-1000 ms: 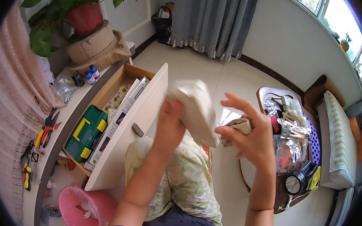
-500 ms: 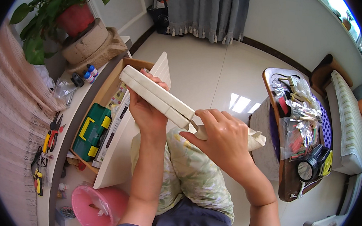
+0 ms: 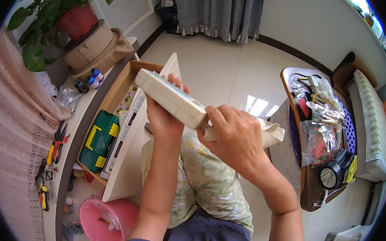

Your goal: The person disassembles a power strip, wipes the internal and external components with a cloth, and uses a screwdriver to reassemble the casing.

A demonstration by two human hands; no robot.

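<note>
A flat off-white box (image 3: 170,98) is held up tilted above my lap, its narrow side facing me and a bit of a bluish face showing on top. My left hand (image 3: 164,119) grips it from below, fingertips curling over the far edge. At the box's right end is my right hand (image 3: 237,135), its fingers closed on a cream cloth (image 3: 270,133) that bunches out beyond the knuckles. The cloth meets the box's corner there; the fingers hide the exact contact.
An open drawer (image 3: 124,178) at left holds a green toolbox (image 3: 98,141). Pliers (image 3: 58,142) and small blue bottles (image 3: 93,82) lie on the cabinet top. Below stands a pink bin (image 3: 107,228). At right, a small table (image 3: 309,193) bears bagged parts and a flashlight (image 3: 330,175).
The box has turned in my left hand, so its bluish face now shows a little. My right hand with the cloth has shifted slightly left, still at the box's right end.
</note>
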